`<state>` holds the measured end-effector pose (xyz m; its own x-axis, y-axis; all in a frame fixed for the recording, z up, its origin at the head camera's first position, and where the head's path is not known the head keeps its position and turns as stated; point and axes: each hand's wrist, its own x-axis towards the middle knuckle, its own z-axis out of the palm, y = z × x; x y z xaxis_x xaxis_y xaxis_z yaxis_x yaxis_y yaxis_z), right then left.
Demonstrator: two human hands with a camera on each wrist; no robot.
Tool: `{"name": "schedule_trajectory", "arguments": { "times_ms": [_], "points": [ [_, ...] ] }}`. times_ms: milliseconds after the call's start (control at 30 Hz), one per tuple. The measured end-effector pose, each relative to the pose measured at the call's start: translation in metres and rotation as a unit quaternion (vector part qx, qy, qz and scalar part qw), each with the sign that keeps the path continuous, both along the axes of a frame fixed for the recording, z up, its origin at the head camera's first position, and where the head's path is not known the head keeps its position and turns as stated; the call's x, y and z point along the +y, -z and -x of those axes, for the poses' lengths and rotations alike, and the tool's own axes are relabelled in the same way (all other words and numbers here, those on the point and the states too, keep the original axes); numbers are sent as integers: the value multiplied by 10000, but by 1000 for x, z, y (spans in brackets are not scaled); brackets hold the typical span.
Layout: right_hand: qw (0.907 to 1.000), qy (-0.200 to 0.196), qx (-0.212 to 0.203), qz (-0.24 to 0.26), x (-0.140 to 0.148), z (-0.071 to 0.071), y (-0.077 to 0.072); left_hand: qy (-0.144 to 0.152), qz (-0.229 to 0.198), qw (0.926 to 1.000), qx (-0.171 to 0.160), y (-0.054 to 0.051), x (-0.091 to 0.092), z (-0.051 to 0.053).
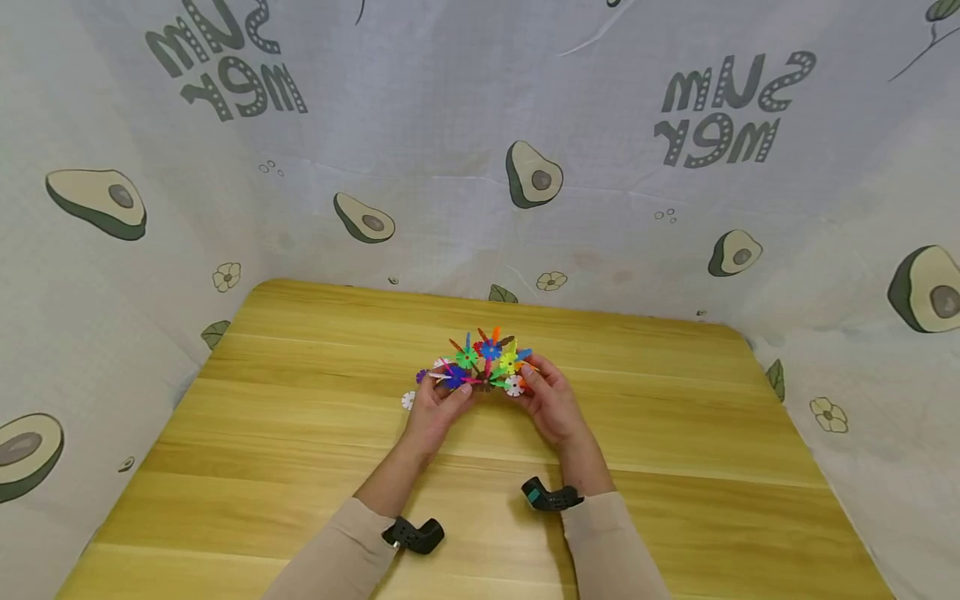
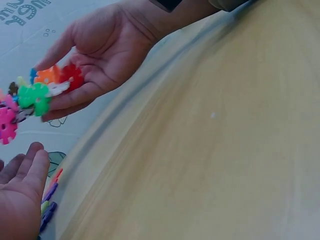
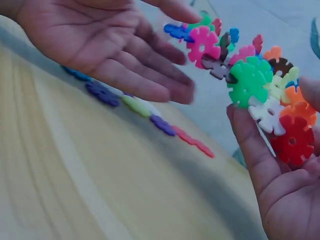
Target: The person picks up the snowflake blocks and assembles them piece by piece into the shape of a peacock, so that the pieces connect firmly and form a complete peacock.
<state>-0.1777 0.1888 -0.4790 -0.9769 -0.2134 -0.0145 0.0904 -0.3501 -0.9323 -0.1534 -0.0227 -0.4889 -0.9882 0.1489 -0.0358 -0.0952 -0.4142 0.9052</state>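
Cluster [image 1: 491, 350] of notched plastic discs, many-coloured, interlocked at their slots, is being held over the wooden counter [image 1: 675, 417], between the two hands and toward their fingertips. Right hand [image 1: 555, 408]: is grasping the cluster at its right end, thumb on one side and fingers beneath; a red disc [image 3: 296, 151] is sitting nearest the palm, with an orange disc [image 3: 300, 112] beside it, under the thumb. A white disc [image 3: 269, 119] and a green disc [image 3: 250, 82] are standing close to the fingertips of this hand. Left hand [image 1: 435, 408]: is reaching alongside the opposite end, palm turned inward, fingers extended rather than curled; whether it is actually touching the cluster cannot be told. A pink disc [image 3: 204, 45] and a blue disc [image 3: 176, 32] are projecting toward the left hand, near its thumb. Loose stock: a red piece [image 3: 194, 141], a purple piece [image 3: 162, 125], a yellow-green piece [image 3: 135, 106] and a dark blue piece [image 3: 102, 94] are lying in a row on the counter, below the left hand. Surroundings: a pale cloth [image 1: 450, 100] printed with avocados and lettering is hanging behind the counter; black wrist devices [image 1: 552, 498] are showing at both beige sleeves [image 1: 330, 550].
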Motion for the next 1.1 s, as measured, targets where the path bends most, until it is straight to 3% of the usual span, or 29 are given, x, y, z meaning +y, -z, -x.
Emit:
{"name": "schedule_trajectory", "arguments": {
  "times_ms": [167, 333, 433, 533, 633, 700, 800, 867, 933, 967, 1033, 1100],
  "points": [
    [9976, 462, -406, -318, 20, 3, -3, -61, 1155, 9933, -3, -4, -12, 4],
    [9828, 902, -989, -1271, 42, 5, -5, -349, 2406, 9693, 366, -12, -34, 10],
    [9611, 1191, -1186, -2192, 51, 6, -7, -558, 3108, 9468, 623, -15, -50, 13],
    [9243, 1496, -1024, -3359, 57, 5, -13, -581, 3678, 9250, 760, -18, -64, 14],
    [8850, 1909, -723, -4185, 58, 2, -21, -476, 4247, 9002, 835, -18, -75, 14],
    [8755, 2211, -432, -4275, 53, 0, -26, -375, 4601, 8826, 890, -19, -80, 15],
    [8765, 2477, 221, -4122, 36, -1, -31, -212, 5145, 8517, 974, -20, -84, 15],
    [8819, 2272, 731, -4065, 17, -4, -33, -20, 5371, 8377, 988, -21, -84, 15],
    [8871, 1749, 1151, -4114, -5, -8, -34, 239, 5493, 8293, 1000, -21, -83, 14],
    [8849, 1449, 1351, -4215, -17, -10, -32, 377, 5532, 8258, 1027, -20, -81, 14],
    [8740, 776, 1589, -4526, -39, -16, -28, 626, 5590, 8192, 1120, -18, -78, 14],
    [8490, 296, 1789, -4963, -57, -21, -20, 763, 5659, 8122, 1198, -16, -74, 14]
  ]
}}
